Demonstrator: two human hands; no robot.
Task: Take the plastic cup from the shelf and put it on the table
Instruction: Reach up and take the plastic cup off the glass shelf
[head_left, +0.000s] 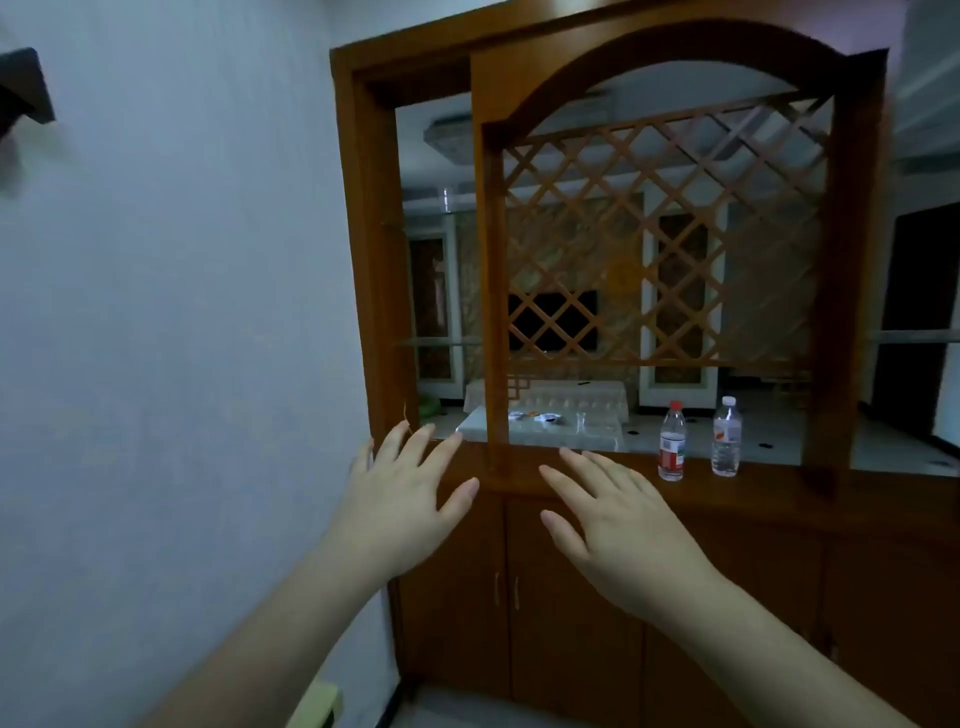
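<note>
While both the left hand (402, 493) and right hand (613, 525) hover spread and empty, two seemingly water-filled bottles (671, 441) stand on the cabinet ledge (769, 475).

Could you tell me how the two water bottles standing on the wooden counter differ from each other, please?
The left bottle has a red cap and a red-and-white label; the right bottle has a white cap and a mostly clear, pale label. The left bottle stands nearer the camera and lower in the view than the right bottle. Both are clear plastic, upright, capped, and rest on the wooden counter, apart from each other.
</note>
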